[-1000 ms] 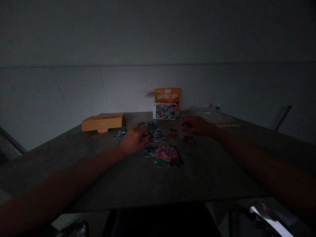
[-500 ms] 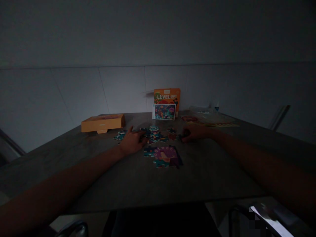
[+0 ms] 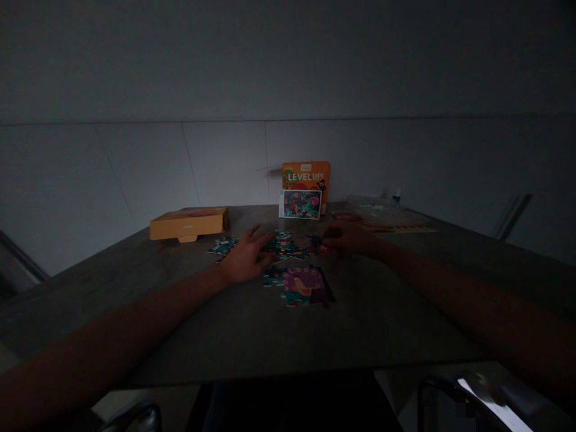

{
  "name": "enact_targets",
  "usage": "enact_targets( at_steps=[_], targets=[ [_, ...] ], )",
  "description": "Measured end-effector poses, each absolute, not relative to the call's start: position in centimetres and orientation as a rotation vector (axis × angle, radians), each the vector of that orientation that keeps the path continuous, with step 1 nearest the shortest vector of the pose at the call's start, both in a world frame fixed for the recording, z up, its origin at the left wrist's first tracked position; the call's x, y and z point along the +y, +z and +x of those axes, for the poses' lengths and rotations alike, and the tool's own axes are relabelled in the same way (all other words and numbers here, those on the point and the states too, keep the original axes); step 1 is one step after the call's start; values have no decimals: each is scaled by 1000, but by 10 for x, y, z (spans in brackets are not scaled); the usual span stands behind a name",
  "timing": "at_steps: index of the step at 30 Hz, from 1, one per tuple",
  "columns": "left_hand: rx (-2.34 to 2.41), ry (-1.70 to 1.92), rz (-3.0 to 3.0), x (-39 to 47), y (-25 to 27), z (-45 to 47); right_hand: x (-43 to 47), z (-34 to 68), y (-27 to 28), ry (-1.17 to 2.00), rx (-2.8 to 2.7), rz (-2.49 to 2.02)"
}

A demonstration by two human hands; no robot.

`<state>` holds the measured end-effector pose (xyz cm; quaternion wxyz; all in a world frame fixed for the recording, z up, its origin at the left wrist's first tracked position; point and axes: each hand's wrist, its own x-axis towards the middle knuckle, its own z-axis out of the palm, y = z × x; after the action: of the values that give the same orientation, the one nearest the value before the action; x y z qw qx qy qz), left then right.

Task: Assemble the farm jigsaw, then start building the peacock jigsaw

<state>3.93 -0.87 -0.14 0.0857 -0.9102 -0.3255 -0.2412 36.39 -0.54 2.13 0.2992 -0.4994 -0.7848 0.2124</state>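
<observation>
In the head view, we have the joined block (image 3: 302, 285) on the table (image 3: 360, 336) nearer to us than both hands, between them from side to side. The loose pieces (image 3: 284, 247) lie beyond it, also between the hands. Our left hand (image 3: 245, 259) is palm down at the left edge of these pieces, its fingers partly spread; we see nothing in its grasp. Our right hand (image 3: 345, 239) is over the red pieces (image 3: 323, 248) at the right edge, its fingers curled; in this dim light we cannot tell whether it has hold of one.

The block's long axis runs left to right, with a narrower arm pointing left from its upper corner. Its bird picture sits upright to us. The loose pieces point various ways.

More pieces (image 3: 221, 245) lie just left of our left hand, which partly covers them. The flat box (image 3: 189, 227) lies beyond, at the left. Behind the pile, the card (image 3: 300, 204) stands upright, hiding the lower part of the orange box (image 3: 306, 169). The plastic bag (image 3: 377, 209) lies past our right hand, near the small bottle (image 3: 396, 198). Nothing covers the block.
</observation>
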Motion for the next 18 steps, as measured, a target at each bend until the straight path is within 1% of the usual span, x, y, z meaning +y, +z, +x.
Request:
enact_targets(
  at_steps=[4, 6, 8, 10, 12, 18],
  targets=[
    [-755, -678, -2808, -19, 2, 42, -8, 351, 17, 702, -1945, -1271],
    [-659, -650, -2823, -20, 2, 44, -5, 353, 18, 622, -1908, -1264],
    [-625, -643, -2817, -18, 1, 46, 2, 364, 21, 418, -1861, -1309],
    [-681, -650, -2787, -14, -1, 45, 10, 380, 25, 190, -1815, -1422],
    [-808, -645, -2733, -8, -3, 43, 18, 398, 27, 73, -1850, -1565],
    [-1235, -585, -2512, 8, -12, 35, 28, 417, 16, 38, -1949, -1766]
  ],
)
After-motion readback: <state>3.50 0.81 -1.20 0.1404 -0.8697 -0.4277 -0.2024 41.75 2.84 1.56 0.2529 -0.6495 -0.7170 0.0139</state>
